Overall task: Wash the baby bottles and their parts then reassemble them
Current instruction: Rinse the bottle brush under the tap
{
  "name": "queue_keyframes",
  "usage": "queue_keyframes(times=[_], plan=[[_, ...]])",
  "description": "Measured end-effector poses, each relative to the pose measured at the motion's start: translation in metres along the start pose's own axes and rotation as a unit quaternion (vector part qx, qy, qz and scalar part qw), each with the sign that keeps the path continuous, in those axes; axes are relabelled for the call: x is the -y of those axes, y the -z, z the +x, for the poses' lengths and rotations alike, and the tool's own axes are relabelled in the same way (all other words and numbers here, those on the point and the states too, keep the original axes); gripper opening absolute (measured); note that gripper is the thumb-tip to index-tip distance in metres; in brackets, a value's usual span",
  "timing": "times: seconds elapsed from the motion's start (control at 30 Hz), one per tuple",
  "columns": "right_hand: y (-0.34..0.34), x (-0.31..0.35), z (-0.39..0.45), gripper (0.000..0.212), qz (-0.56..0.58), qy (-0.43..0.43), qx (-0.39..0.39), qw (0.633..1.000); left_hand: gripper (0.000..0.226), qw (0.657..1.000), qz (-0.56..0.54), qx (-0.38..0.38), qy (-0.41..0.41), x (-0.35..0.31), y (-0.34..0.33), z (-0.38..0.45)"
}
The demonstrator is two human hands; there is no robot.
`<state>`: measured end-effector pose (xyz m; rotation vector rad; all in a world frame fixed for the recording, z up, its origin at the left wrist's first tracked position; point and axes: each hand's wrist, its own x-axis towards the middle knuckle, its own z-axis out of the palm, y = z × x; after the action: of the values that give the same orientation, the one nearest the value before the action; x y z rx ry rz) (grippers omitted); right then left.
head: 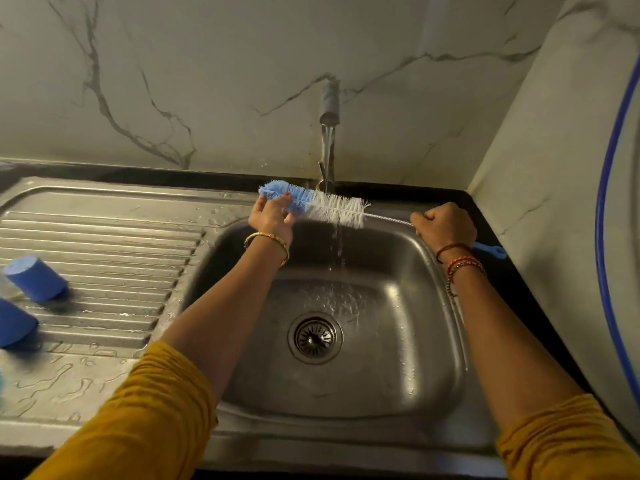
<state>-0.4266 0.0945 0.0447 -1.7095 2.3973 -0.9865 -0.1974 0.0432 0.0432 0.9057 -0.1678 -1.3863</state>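
Nearest us, on the ribbed drainboard [104,237] at left, lie two blue bottle caps [36,278]. Beyond, over the steel sink [433,341], we hold a bottle brush [322,207] level under the running tap [329,102]: our right hand [445,225] fists its handle, our left hand [272,216] pinches the blue bristles.

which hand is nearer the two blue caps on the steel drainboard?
Left. The left hand, pinching the blue-and-white bottle brush bristles, is right of the blue caps; the right hand, gripping its handle, is farther right.
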Motion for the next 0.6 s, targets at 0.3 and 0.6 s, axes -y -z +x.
queue_keyframes(times=[0.3,0.6], plan=[[0.001,-0.029,-0.015,0.038,-0.026,-0.062,-0.008,0.998,0.048,0.998,0.038,0.018,0.037,0.026,0.0,-0.004],[0.007,-0.049,-0.04,0.05,-0.036,-0.062,-0.059,0.996,0.051,0.992,0.109,0.027,0.061,0.048,0.0,-0.012]])
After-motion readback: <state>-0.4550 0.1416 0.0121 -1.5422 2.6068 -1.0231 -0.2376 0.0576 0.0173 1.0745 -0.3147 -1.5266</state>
